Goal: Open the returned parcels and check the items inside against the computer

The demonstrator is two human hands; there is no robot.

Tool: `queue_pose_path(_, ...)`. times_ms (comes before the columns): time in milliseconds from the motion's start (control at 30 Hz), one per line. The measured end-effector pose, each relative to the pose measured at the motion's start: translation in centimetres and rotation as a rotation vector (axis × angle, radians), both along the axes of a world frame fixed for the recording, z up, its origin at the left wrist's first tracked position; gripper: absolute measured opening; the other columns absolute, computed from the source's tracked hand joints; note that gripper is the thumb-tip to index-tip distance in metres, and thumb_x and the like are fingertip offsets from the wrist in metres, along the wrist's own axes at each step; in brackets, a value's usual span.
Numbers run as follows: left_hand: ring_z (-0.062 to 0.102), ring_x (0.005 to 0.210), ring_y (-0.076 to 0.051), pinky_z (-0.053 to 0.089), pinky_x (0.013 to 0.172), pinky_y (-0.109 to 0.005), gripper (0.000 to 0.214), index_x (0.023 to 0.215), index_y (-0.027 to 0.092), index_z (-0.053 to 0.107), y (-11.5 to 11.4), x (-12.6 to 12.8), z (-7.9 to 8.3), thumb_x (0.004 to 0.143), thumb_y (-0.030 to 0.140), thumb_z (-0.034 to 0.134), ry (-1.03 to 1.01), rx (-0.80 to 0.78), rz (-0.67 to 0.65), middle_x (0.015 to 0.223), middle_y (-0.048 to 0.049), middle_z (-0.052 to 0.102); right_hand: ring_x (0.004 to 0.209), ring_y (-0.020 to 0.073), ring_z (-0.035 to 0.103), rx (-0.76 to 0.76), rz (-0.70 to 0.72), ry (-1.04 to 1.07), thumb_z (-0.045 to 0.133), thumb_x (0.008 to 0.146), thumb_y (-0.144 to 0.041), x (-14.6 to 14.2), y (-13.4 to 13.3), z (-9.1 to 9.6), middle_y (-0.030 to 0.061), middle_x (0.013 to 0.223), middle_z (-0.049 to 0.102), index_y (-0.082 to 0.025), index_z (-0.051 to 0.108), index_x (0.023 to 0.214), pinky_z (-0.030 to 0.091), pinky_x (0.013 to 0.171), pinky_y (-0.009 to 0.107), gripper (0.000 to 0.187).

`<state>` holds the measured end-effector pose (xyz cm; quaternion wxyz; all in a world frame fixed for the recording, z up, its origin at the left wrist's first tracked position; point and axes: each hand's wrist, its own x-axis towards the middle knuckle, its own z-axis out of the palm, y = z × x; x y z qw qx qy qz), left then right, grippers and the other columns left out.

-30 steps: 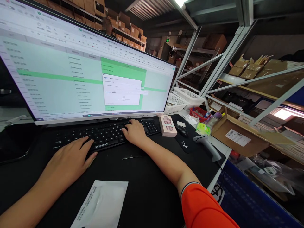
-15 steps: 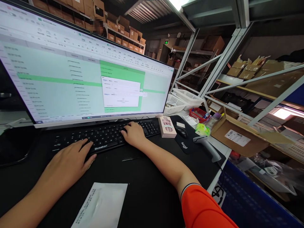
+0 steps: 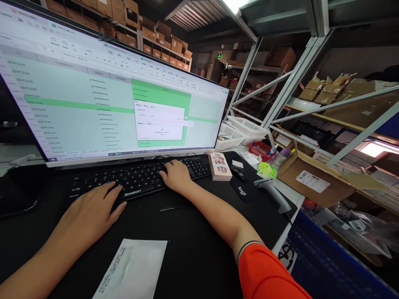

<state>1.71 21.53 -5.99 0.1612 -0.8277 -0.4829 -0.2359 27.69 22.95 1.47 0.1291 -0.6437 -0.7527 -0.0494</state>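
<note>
Both hands rest at a black keyboard (image 3: pixel 146 176) in front of a wide monitor (image 3: pixel 77 124). My left hand (image 3: pixel 90 211) lies over the keyboard's lower left part, fingers stretched out and thumb apart, holding nothing. On the keys right of the middle is my right hand (image 3: pixel 176 176), its fingers slightly bent and apart, with nothing in them. The screen shows a spreadsheet with a green band and a white dialog box. A pale pink box (image 3: pixel 220 167) stands just right of the keyboard. Nearer to me lies a white printed envelope or packet (image 3: pixel 134 270).
A mouse (image 3: pixel 238 172) and a grey barcode scanner (image 3: pixel 272 194) lie on the right of the dark mat. Beyond them are a red basket (image 3: pixel 261 150), white baskets (image 3: pixel 230 137) and an open cardboard box (image 3: pixel 314 178). Metal shelving (image 3: pixel 286 83) rises behind.
Both hands stay in nearly the same place on the keyboard. A person's blurred head behind the monitor has moved to the left.
</note>
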Motion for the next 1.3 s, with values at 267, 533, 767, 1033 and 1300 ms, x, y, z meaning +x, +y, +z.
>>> queue_pose_path(267,0.061,0.128,-0.043,0.049,0.109,-0.060,0.080,0.135,0.000,0.066,-0.1,0.0,0.2,0.096,0.052,0.020,-0.016,-0.077,0.008,0.145,-0.0282,0.061,0.124,0.0305,0.057,0.005,0.011,-0.021,0.053,0.111,-0.044,0.2,0.3,0.0,0.0140,0.132,0.062,-0.018,0.075,0.124,0.049,0.104,0.043,0.037)
queue_pose_path(533,0.059,0.131,-0.044,0.048,0.111,-0.061,0.079,0.136,0.000,0.065,-0.1,0.0,0.2,0.096,0.051,0.022,-0.024,-0.084,0.000,0.146,-0.0289,0.059,0.126,0.0286,0.056,0.018,0.050,-0.017,0.053,0.111,-0.044,-0.2,0.1,-0.3,0.0132,0.133,0.063,-0.022,0.072,0.134,0.047,0.108,0.042,0.037)
queue_pose_path(767,0.054,0.137,-0.045,0.046,0.114,-0.059,0.086,0.137,-0.002,0.064,-0.2,-0.2,-0.1,0.098,0.057,0.014,-0.006,-0.061,0.071,0.146,-0.0301,0.058,0.130,0.0295,0.055,0.025,0.071,-0.013,0.055,0.111,-0.045,-0.2,0.1,-0.5,0.0155,0.138,0.060,-0.018,0.068,0.140,0.045,0.112,0.043,0.042)
queue_pose_path(1033,0.053,0.138,-0.049,0.041,0.116,-0.059,0.085,0.144,-0.005,0.055,-1.0,-0.2,0.9,0.100,0.057,0.018,0.072,-0.086,0.191,0.148,-0.0347,0.054,0.155,0.0313,0.035,-0.120,0.291,0.055,0.052,0.112,-0.043,-1.5,-1.0,-0.4,0.0175,0.164,0.043,-0.014,0.048,0.157,0.029,0.128,0.052,0.054)
queue_pose_path(1300,0.050,0.143,-0.044,0.035,0.121,-0.057,0.073,0.144,-0.001,0.057,-2.3,1.2,2.2,0.098,0.054,0.040,-0.041,-0.152,0.236,0.151,-0.0326,0.054,0.159,0.0318,0.029,-0.166,0.325,0.035,0.054,0.111,-0.040,-2.1,-1.5,-0.7,0.0176,0.167,0.038,-0.018,0.048,0.159,0.023,0.130,0.057,0.053)
